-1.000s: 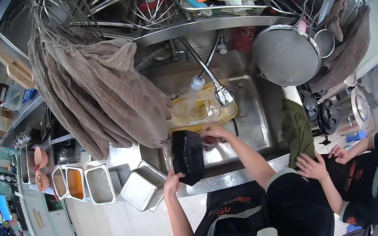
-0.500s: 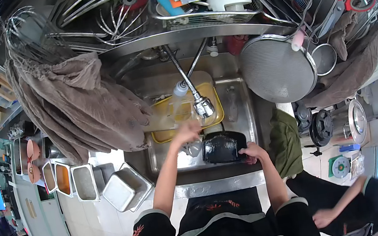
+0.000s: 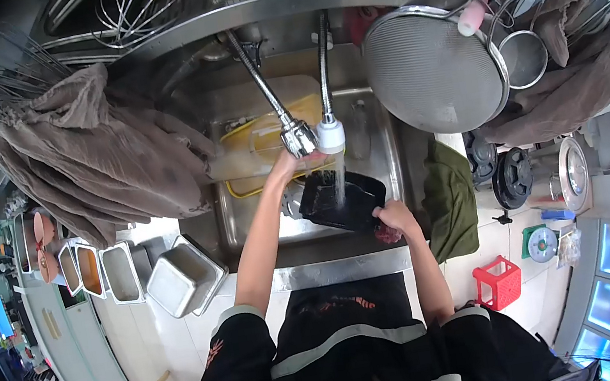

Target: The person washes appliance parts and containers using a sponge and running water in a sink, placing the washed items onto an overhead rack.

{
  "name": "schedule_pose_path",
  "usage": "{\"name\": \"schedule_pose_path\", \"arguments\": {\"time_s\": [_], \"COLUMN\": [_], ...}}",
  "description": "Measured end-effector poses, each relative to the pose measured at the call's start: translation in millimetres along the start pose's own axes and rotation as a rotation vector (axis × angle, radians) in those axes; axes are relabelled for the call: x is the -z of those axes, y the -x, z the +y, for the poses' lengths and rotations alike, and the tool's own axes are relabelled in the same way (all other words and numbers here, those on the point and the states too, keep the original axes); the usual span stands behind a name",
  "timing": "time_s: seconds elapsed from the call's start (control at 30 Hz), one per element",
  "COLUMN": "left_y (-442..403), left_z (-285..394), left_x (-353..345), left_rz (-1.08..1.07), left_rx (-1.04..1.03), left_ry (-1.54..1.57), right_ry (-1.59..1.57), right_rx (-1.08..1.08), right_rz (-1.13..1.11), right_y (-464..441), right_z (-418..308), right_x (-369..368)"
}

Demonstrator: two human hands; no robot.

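Gripping the black tray [image 3: 361,207] by its edge, right hand [image 3: 396,219] has room before the sink rim [image 3: 340,269]; left hand [image 3: 287,165], hold unclear.

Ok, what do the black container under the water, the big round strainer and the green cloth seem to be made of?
Black container: probably plastic, dark with a slight wet sheen, though coated metal is possible.
Strainer: metal, likely steel; fine grey mesh inside a shinier rim.
Green cloth: matte fabric, judging by its soft folds; I can't tell the fibre.
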State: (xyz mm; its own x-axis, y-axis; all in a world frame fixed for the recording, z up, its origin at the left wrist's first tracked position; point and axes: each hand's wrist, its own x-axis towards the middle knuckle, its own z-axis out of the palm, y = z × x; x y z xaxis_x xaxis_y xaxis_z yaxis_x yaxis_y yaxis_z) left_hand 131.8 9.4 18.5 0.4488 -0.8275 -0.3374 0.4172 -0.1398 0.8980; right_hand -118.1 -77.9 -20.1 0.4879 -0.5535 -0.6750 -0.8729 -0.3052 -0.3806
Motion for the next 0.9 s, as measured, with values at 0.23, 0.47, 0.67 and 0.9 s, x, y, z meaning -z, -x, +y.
{"name": "schedule_pose_path", "arguments": {"time_s": [0.23, 0.47, 0.67, 0.9], "left_y": [53.6, 85.7, 85.6, 51.3], "left_z": [-30.4, 40.0, 82.0, -15.6], "left_x": [21.0, 19.8, 36.9, 49.6], "left_rz": [0.243, 0.284, 0.406, 0.295], "left_rx": [0.048, 0.588, 0.257, 0.433], "left_ry": [-0.229, -0.297, -0.936, 0.374], "right_ry": [-0.201, -0.724, -0.877, -1.046], "right_rx": [0.254, 0.229, 0.043, 0.116], "right_rz": [-0.017, -0.215, -0.201, 0.138], "right_y": [-0.3, -17.7, -1.4, -8.4], "right_z": [-26.6, -6.7, 46.2, 98.1], "right_x": [31.2, 27.5, 17.8, -13.7]}}
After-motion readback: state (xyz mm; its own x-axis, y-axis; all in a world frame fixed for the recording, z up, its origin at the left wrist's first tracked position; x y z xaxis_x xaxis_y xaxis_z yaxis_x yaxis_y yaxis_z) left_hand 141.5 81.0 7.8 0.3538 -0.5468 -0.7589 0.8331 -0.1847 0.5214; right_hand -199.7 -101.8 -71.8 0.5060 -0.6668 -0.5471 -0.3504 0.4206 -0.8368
